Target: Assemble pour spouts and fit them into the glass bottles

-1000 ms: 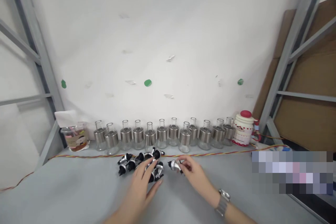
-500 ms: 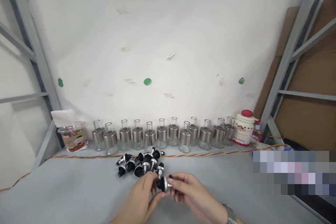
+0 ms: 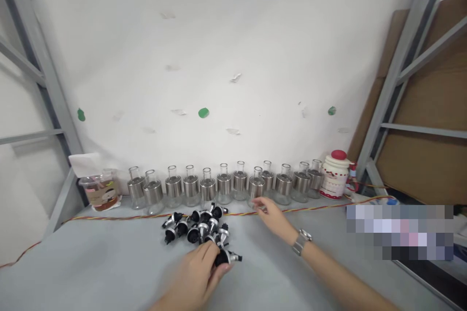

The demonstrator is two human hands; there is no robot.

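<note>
My right hand (image 3: 272,215) has let go and reaches, fingers open, toward a glass bottle (image 3: 256,188) at centre frame; my left hand (image 3: 200,272) alone grips the pourer stopper (image 3: 226,256), lower centre.

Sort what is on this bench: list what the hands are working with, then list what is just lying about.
In hand:
left hand holding a pourer spout
right hand reaching toward a glass bottle
pile of spouts
row of bottles

Lying about:
snowman jar
plastic cup
twisted cable
</note>
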